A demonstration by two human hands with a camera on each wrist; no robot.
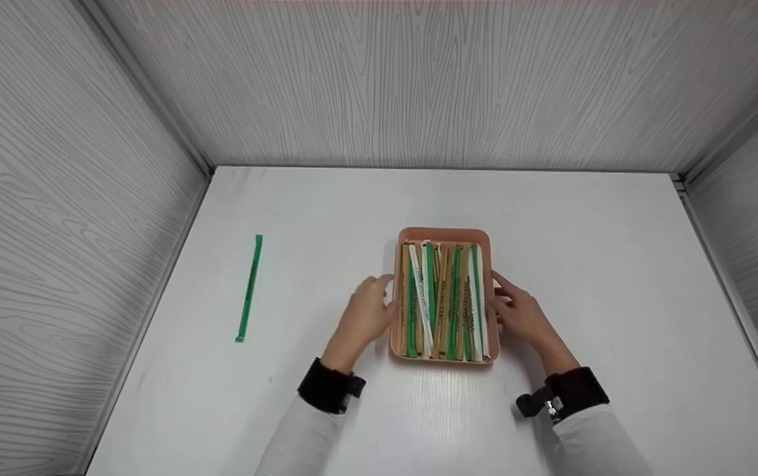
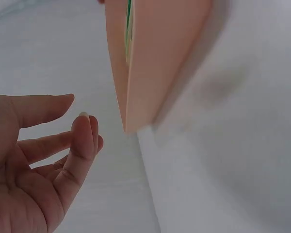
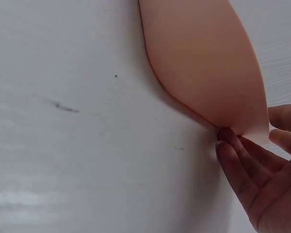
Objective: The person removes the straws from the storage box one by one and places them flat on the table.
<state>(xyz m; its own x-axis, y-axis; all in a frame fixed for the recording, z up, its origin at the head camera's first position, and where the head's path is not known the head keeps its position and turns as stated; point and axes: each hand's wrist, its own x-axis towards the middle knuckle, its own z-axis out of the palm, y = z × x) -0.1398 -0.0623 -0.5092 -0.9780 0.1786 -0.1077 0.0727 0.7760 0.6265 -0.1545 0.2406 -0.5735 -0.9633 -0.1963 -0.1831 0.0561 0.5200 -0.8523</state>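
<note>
Tray (image 1: 445,235): smooth pinkish-orange rounded rectangle, near the table (image 1: 590,238) centre. Slim green wrapped stick (image 1: 250,288) at 9 o'clock; left hand (image 1: 369,311), fingers parted, beside tray; slender green, white, brown packets (image 1: 442,311) inside, dark print unreadable; right hand (image 1: 521,314) grips tray, 3 o'clock.

One peach-coloured tray (image 1: 445,234) is seen at mid-frame, and in it more than ten slim stick packets (image 1: 454,304) can be counted, the exact number being hidden by overlap. One loose green stick packet (image 1: 249,291) is seen at centre left. Two hands, the left hand (image 1: 369,309) and the right hand (image 1: 523,316), two black wristbands (image 1: 320,387) and one white tabletop (image 1: 326,211) are shown.
</note>
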